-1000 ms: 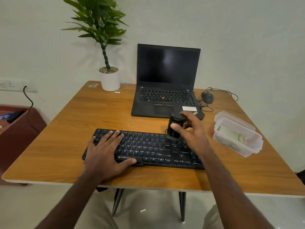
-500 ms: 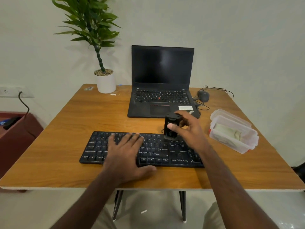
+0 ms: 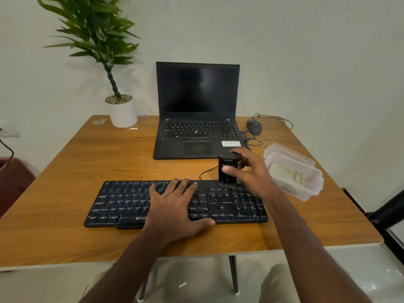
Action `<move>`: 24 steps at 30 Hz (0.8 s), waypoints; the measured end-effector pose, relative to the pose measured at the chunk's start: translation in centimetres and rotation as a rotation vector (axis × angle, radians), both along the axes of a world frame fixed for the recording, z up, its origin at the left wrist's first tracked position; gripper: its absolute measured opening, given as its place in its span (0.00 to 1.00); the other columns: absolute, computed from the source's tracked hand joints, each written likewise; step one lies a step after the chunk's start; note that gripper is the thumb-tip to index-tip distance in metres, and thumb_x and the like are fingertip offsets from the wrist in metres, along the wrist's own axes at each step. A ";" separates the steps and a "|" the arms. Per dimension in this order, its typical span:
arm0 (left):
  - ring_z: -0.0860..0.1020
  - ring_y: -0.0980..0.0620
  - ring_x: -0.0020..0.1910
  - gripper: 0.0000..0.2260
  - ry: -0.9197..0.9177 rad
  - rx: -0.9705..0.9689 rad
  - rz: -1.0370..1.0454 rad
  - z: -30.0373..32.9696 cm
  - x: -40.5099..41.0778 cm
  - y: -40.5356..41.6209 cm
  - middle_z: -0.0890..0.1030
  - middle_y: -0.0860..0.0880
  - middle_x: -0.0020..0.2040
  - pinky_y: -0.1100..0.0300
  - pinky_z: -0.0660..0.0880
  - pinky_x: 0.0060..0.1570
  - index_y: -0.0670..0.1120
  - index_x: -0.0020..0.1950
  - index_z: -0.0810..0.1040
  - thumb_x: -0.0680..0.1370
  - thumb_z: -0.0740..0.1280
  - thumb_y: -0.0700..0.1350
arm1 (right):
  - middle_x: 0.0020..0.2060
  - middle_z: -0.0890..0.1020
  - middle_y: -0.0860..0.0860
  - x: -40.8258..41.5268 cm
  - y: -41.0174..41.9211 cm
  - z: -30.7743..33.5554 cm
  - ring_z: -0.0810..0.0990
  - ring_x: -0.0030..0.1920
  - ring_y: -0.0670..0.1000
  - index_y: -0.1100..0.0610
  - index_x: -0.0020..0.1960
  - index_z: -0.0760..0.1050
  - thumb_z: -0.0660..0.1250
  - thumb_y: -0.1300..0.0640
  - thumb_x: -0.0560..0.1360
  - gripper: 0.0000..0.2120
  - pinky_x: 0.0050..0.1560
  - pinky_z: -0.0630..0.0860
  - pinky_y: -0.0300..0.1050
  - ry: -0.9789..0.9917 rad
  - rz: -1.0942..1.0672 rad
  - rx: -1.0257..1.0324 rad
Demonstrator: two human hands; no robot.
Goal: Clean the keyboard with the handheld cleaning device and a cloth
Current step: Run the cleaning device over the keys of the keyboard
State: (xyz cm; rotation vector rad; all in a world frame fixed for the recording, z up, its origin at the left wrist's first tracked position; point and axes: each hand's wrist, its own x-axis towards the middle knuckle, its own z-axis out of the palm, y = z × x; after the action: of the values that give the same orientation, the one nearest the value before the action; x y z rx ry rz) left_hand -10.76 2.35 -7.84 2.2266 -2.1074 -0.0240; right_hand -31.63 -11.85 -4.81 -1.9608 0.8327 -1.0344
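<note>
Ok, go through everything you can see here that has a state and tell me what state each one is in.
Laptop: lid open, screen dark.
Keyboard: flat on the table, left hand resting open on its keys.
Cleaning device: upright on the keyboard's far edge, gripped by the right hand.
Plastic box: lid off, tucked underneath; folded material inside.
Mouse: idle beside the laptop, cable attached.
Plant: upright in its white pot.

The left hand lies flat, palm down, on the middle of the keyboard, fingers spread and straight. The right hand grips the upright cleaning device at the keyboard's far edge, thumb on its near face, forearm reaching in from lower right.
</note>
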 end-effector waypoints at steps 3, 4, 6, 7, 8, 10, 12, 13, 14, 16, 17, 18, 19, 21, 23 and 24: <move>0.53 0.51 0.80 0.52 -0.008 -0.036 0.009 0.0 0.8 0.1 0.57 0.54 0.82 0.28 0.49 0.72 0.57 0.80 0.57 0.63 0.45 0.85 | 0.49 0.83 0.48 2.6 1.0 0.1 0.80 0.48 0.50 0.53 0.58 0.79 0.77 0.57 0.73 0.15 0.49 0.78 0.37 0.009 0.053 -0.012; 0.56 0.50 0.80 0.52 -0.002 -0.064 0.007 -0.1 1.2 0.1 0.59 0.53 0.81 0.27 0.50 0.71 0.56 0.80 0.60 0.63 0.46 0.86 | 0.50 0.82 0.46 3.3 1.1 0.0 0.80 0.49 0.47 0.54 0.59 0.79 0.77 0.57 0.74 0.15 0.49 0.77 0.36 0.038 0.080 -0.029; 0.59 0.49 0.79 0.52 0.010 -0.102 0.000 -0.3 1.9 0.4 0.63 0.52 0.80 0.27 0.52 0.70 0.55 0.79 0.64 0.64 0.46 0.86 | 0.51 0.82 0.44 3.9 1.2 -0.3 0.80 0.51 0.47 0.53 0.59 0.79 0.77 0.55 0.74 0.15 0.50 0.77 0.38 0.071 0.116 -0.032; 0.58 0.50 0.79 0.52 0.014 -0.101 0.001 -0.3 2.1 0.6 0.62 0.52 0.80 0.27 0.52 0.70 0.55 0.79 0.63 0.64 0.46 0.86 | 0.51 0.82 0.43 3.6 1.1 -0.4 0.80 0.51 0.47 0.51 0.59 0.79 0.77 0.55 0.74 0.15 0.50 0.78 0.40 0.076 0.120 -0.020; 0.56 0.51 0.80 0.52 0.013 -0.085 0.005 -0.3 2.2 0.7 0.60 0.53 0.81 0.28 0.50 0.71 0.56 0.80 0.61 0.64 0.46 0.85 | 0.50 0.82 0.42 3.1 0.9 -0.4 0.80 0.50 0.47 0.50 0.58 0.79 0.77 0.55 0.73 0.15 0.51 0.78 0.42 0.082 0.120 -0.005; 0.50 0.53 0.81 0.52 -0.004 -0.043 0.005 -0.1 2.3 0.9 0.54 0.54 0.82 0.30 0.48 0.73 0.57 0.81 0.55 0.64 0.45 0.85 | 0.49 0.83 0.43 1.5 0.0 -0.6 0.80 0.49 0.50 0.50 0.57 0.80 0.77 0.50 0.72 0.16 0.53 0.78 0.50 0.095 0.100 0.001; 0.49 0.53 0.81 0.52 -0.003 -0.037 -0.004 0.0 2.2 0.9 0.52 0.54 0.83 0.30 0.48 0.73 0.57 0.82 0.53 0.64 0.45 0.85 | 0.48 0.83 0.47 0.0 -0.9 -0.4 0.80 0.47 0.55 0.51 0.57 0.80 0.76 0.45 0.71 0.18 0.51 0.78 0.55 0.069 0.076 -0.022; 0.49 0.53 0.81 0.52 0.003 -0.036 -0.006 0.0 2.3 0.8 0.52 0.54 0.83 0.30 0.48 0.73 0.57 0.82 0.53 0.65 0.46 0.84 | 0.48 0.83 0.48 -0.3 -1.1 -0.3 0.80 0.47 0.56 0.52 0.57 0.81 0.76 0.45 0.70 0.19 0.49 0.78 0.54 0.048 0.060 -0.028; 0.49 0.53 0.81 0.52 0.012 -0.041 -0.007 -0.1 2.3 0.8 0.53 0.54 0.82 0.29 0.47 0.73 0.56 0.81 0.54 0.65 0.46 0.84 | 0.48 0.83 0.48 -0.3 -1.2 -0.3 0.81 0.47 0.55 0.52 0.57 0.81 0.77 0.46 0.70 0.19 0.48 0.78 0.51 0.026 0.044 -0.023; 0.52 0.52 0.81 0.52 0.025 -0.075 -0.011 -0.3 2.2 0.8 0.56 0.53 0.82 0.28 0.49 0.72 0.55 0.81 0.58 0.65 0.47 0.84 | 0.49 0.83 0.44 0.7 -0.4 -0.1 0.80 0.48 0.51 0.51 0.58 0.80 0.78 0.51 0.72 0.16 0.49 0.77 0.44 0.001 0.045 0.001; 0.54 0.51 0.81 0.52 0.025 -0.091 -0.011 -0.4 2.2 0.8 0.58 0.52 0.82 0.28 0.49 0.72 0.55 0.80 0.59 0.65 0.47 0.85 | 0.49 0.83 0.42 1.5 0.1 -0.1 0.80 0.49 0.49 0.50 0.57 0.80 0.78 0.54 0.72 0.15 0.50 0.77 0.42 0.005 0.067 0.004; 0.55 0.51 0.80 0.52 0.022 -0.103 -0.010 -0.5 2.2 0.8 0.59 0.52 0.81 0.28 0.50 0.71 0.55 0.80 0.61 0.65 0.47 0.85 | 0.49 0.82 0.40 2.5 0.7 -0.1 0.80 0.50 0.47 0.51 0.57 0.80 0.77 0.56 0.73 0.15 0.51 0.77 0.40 0.015 0.098 -0.001; 0.55 0.51 0.80 0.52 0.018 -0.108 -0.008 -0.4 2.2 0.8 0.60 0.52 0.81 0.28 0.50 0.71 0.54 0.80 0.61 0.65 0.46 0.85 | 0.50 0.82 0.40 3.5 1.2 -0.2 0.80 0.51 0.46 0.52 0.58 0.80 0.77 0.58 0.73 0.15 0.52 0.76 0.38 0.027 0.130 -0.007; 0.55 0.51 0.80 0.53 0.003 -0.100 -0.003 -0.3 2.2 0.8 0.60 0.52 0.81 0.28 0.50 0.72 0.55 0.80 0.61 0.64 0.44 0.85 | 0.51 0.82 0.40 5.1 1.8 -0.3 0.79 0.53 0.44 0.54 0.59 0.79 0.77 0.59 0.73 0.16 0.53 0.75 0.35 0.045 0.181 -0.006; 0.55 0.51 0.80 0.53 0.006 -0.102 -0.001 -0.4 2.2 0.9 0.61 0.52 0.81 0.28 0.51 0.71 0.55 0.80 0.61 0.64 0.44 0.85 | 0.51 0.82 0.39 5.7 1.8 -0.3 0.79 0.53 0.41 0.53 0.59 0.79 0.77 0.60 0.73 0.16 0.52 0.74 0.33 0.057 0.207 0.007; 0.56 0.50 0.80 0.52 0.015 -0.105 -0.002 -0.3 2.2 0.9 0.61 0.51 0.81 0.28 0.51 0.71 0.55 0.80 0.61 0.64 0.45 0.85 | 0.51 0.82 0.40 5.5 1.6 -0.3 0.79 0.53 0.41 0.53 0.59 0.79 0.77 0.60 0.73 0.16 0.52 0.75 0.34 0.065 0.211 0.009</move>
State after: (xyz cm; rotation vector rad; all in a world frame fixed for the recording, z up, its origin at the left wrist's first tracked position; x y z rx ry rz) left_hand -8.56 3.23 -8.19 2.1579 -2.0525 0.0682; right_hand -26.15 -10.27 -5.08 -2.0341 0.6471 -0.8461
